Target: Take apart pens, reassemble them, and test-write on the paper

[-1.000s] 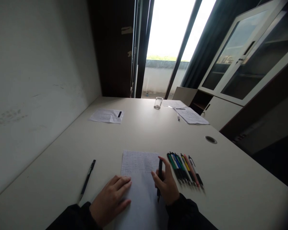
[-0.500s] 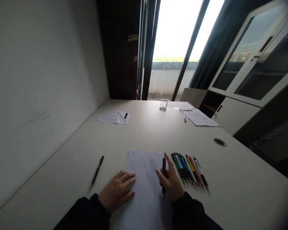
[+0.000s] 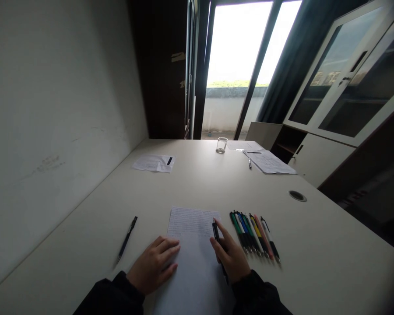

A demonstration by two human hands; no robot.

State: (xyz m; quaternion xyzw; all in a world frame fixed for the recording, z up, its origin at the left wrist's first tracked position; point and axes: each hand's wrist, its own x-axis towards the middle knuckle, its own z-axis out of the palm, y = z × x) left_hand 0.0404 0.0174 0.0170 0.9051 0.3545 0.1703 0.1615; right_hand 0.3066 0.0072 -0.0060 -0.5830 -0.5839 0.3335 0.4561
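Note:
My left hand [image 3: 156, 263] rests on the left edge of a sheet of paper [image 3: 193, 275], its fingers stretched out and holding nothing. Lines of handwriting cover the upper part of the sheet; the lower part looks blank. In my right hand [image 3: 230, 253], above the sheet's right side, a black pen [image 3: 216, 231] is held between thumb and fingers, its upper end pointing away from me. Just right of that hand lies a row of several colored pens [image 3: 254, 236], side by side on the table. Left of my left hand lies a dark pen [image 3: 127, 239].
A glass [image 3: 221, 145] stands at the far end of the white table [image 3: 197, 188]. A stack of papers [image 3: 271, 162] with a pen [image 3: 250, 163] beside it lies far right, and a printed sheet [image 3: 154, 163] far left. A cable hole [image 3: 297, 196] is at right.
The black pen has tilted in my right hand, its far end swinging left and its near end moving right under the hand. The view has shifted slightly; my left hand stays on the sheet.

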